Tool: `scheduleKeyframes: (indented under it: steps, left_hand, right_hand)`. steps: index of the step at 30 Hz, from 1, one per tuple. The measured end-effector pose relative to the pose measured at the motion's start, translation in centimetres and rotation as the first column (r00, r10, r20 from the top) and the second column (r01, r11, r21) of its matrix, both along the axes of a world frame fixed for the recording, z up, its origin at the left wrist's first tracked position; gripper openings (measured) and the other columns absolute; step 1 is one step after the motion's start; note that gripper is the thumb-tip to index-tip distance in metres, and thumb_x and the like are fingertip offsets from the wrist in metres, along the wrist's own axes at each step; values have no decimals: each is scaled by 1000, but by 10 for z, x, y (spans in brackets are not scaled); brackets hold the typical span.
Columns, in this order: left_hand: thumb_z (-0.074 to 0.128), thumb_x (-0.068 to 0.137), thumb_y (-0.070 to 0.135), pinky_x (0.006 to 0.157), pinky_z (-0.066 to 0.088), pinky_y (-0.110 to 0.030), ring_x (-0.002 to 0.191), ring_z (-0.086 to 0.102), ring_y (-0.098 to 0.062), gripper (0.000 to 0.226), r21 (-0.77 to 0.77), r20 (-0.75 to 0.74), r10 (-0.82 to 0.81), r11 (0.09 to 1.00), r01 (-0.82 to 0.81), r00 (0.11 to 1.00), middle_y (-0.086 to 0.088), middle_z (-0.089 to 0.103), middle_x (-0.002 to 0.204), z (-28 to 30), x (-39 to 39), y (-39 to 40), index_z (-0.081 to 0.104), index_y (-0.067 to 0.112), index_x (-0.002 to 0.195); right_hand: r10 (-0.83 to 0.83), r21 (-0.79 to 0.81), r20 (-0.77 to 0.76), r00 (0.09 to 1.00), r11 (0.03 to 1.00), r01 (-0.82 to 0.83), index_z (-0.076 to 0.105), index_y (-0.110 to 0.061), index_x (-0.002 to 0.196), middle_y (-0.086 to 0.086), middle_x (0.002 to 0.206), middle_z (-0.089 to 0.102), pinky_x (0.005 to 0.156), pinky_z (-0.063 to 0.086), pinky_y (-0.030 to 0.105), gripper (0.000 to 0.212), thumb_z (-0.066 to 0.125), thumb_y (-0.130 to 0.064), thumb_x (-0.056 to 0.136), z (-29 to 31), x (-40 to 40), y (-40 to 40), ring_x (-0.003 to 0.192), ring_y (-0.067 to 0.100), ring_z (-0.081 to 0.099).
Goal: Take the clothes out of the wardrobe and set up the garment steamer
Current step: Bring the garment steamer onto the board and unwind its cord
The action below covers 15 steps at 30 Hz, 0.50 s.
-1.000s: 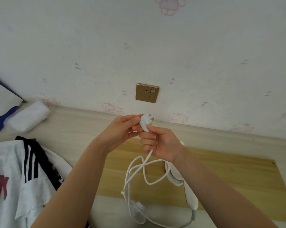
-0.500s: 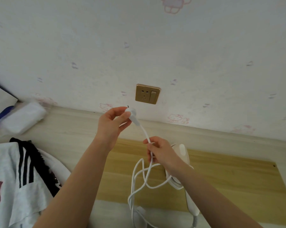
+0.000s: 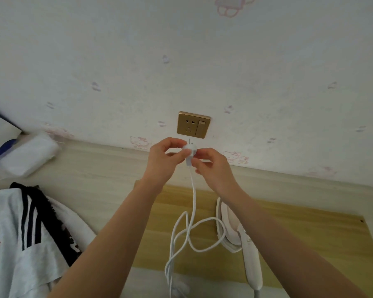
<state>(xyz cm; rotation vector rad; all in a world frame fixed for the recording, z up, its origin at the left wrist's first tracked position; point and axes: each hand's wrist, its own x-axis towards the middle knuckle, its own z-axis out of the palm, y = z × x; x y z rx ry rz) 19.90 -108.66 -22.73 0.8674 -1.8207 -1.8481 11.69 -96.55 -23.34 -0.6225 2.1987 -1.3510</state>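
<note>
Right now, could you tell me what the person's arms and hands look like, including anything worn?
Both forearms are bare up to the frame edge, with no sleeves in view. The left hand and right hand show no gloves, rings, watch or bracelets.

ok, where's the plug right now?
Centre of the head view: plug pinched between both hands, just below the wall socket, not inserted.
</note>
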Motion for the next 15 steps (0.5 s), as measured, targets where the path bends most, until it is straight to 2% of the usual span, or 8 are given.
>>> scheduleKeyframes:
  steps: [4, 8, 11, 15]
  left_hand:
    - [72, 84, 15, 85, 58, -33, 96, 68, -13, 16, -23, 22, -33, 999, 34, 999, 3, 71, 100, -4, -12, -6, 71, 16, 101]
    - [71, 84, 11, 85, 55, -25, 89, 70, -5, 27, -88, 74, -68, 993, 74, 995, 11, 69, 105, -10, -18, -9, 68, 18, 110]
    - [70, 84, 6, 85, 55, -24, 90, 70, -7, 31, -131, 80, -51, 989, 61, 995, 9, 69, 108, -16, -22, -12, 66, 19, 112]
    - [69, 85, 7, 81, 52, -17, 90, 69, -5, 30, -169, 77, 18, 986, -5, 997, 10, 69, 108, -20, -25, -18, 66, 21, 112]
  right_hand:
    - [-71, -26, -27, 997, 997, 71, 60, -18, 114, -1, 107, 69, 86, 57, 42, 28, 67, -26, 88, -6, -10, -9, 94, 14, 67]
    - [-113, -55, -31, 993, 992, 112, 59, -20, 112, 2, 102, 71, 86, 57, 40, 25, 67, -23, 88, -13, -15, -14, 91, 14, 69]
    - [-128, -58, -53, 990, 990, 125, 56, -21, 109, -5, 96, 68, 85, 56, 30, 23, 67, -22, 89, -14, -17, -22, 87, 10, 67]
    - [-127, -68, -102, 987, 990, 120, 56, -22, 105, -10, 98, 62, 76, 50, 14, 20, 67, -22, 88, -12, -20, -35, 88, 5, 62]
